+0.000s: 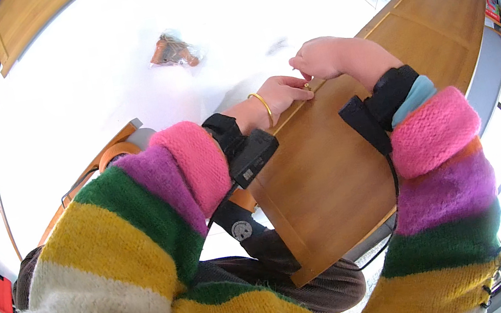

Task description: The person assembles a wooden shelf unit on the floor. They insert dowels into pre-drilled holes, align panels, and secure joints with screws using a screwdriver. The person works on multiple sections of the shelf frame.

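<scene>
Item: wooden panel (330, 163), brown, framed at its edges; runs from the lower centre of the frame to the upper right, its near end above my lap.

Item: small brass-coloured fitting (307, 85), at the panel's upper-left edge, just above the frame's centre.

Step in hand, by my judgement: work on that fitting at the edge. The next move seems to call for a steady left hold and a fine, well-aimed touch from the right.

Left hand (283, 93): enters from the left, palm down, wrist carrying a gold bangle (261, 110). Fingers at the panel's edge, thumb and forefinger close about the fitting; whether they are clamped on it I cannot tell.

Right hand (329, 55): arched over from the right, wrist bent sharply, knuckles up. Fingers curled, tips drawn near one another just above the fitting; whether they pinch anything I cannot tell.

Also listed: clear plastic bag (173, 51) with brownish contents, upper left of centre, well apart from both hands.
</scene>
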Action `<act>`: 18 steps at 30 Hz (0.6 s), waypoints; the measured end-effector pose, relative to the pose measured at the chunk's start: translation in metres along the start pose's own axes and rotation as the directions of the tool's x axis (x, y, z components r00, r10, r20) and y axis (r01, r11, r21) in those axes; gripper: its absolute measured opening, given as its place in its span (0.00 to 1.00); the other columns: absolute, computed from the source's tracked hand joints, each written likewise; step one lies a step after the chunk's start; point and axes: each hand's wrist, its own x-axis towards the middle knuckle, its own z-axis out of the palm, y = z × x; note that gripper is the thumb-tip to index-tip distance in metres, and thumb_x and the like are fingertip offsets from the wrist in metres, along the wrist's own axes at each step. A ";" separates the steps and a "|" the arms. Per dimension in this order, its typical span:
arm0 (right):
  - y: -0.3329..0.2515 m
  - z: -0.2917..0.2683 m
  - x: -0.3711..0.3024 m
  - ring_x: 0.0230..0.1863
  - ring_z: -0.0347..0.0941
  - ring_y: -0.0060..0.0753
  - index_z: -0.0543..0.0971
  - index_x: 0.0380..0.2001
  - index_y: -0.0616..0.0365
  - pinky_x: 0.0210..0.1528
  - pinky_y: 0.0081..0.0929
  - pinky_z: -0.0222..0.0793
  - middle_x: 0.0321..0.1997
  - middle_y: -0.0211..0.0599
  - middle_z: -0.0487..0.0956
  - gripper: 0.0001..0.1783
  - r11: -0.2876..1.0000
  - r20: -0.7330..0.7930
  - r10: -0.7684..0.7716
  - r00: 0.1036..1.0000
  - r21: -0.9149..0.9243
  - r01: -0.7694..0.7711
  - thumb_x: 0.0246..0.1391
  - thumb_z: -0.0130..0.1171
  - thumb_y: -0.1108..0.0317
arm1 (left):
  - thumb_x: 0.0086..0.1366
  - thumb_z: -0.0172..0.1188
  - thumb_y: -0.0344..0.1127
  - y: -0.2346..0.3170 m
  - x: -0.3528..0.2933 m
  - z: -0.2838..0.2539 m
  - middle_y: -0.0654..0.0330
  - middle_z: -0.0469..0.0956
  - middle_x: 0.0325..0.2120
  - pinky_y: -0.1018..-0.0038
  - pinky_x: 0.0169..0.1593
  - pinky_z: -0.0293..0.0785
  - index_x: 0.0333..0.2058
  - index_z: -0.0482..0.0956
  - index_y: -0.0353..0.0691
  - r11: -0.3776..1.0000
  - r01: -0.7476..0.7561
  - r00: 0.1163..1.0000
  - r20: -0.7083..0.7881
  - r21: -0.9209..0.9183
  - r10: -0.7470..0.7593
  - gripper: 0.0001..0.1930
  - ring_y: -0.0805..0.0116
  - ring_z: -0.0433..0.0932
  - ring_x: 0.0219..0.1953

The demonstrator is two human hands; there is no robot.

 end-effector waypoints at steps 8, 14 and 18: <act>0.015 0.008 0.002 0.25 0.74 0.34 0.78 0.26 0.65 0.29 0.28 0.69 0.24 0.42 0.78 0.11 0.982 -0.015 -0.071 0.997 0.175 0.072 0.49 0.52 0.67 | 0.53 0.61 0.27 -0.005 0.003 0.006 0.61 0.76 0.34 0.77 0.42 0.69 0.40 0.76 0.36 0.997 -0.072 0.997 0.031 -0.041 0.073 0.13 0.73 0.73 0.37; 0.022 0.003 -0.006 0.25 0.74 0.25 0.78 0.29 0.67 0.29 0.22 0.71 0.24 0.39 0.79 0.08 0.936 0.057 -0.071 0.996 0.348 0.047 0.46 0.52 0.74 | 0.52 0.62 0.28 -0.006 0.004 0.006 0.63 0.77 0.32 0.77 0.41 0.69 0.37 0.77 0.36 0.997 -0.081 0.997 -0.011 0.003 0.081 0.12 0.74 0.73 0.35; 0.021 0.004 -0.004 0.26 0.74 0.25 0.78 0.29 0.67 0.31 0.22 0.71 0.24 0.39 0.78 0.08 0.916 0.048 -0.075 0.996 0.398 0.050 0.46 0.52 0.74 | 0.52 0.62 0.28 -0.007 0.005 0.006 0.63 0.77 0.32 0.78 0.41 0.68 0.37 0.78 0.36 0.997 -0.068 0.998 -0.003 -0.046 0.067 0.12 0.75 0.73 0.35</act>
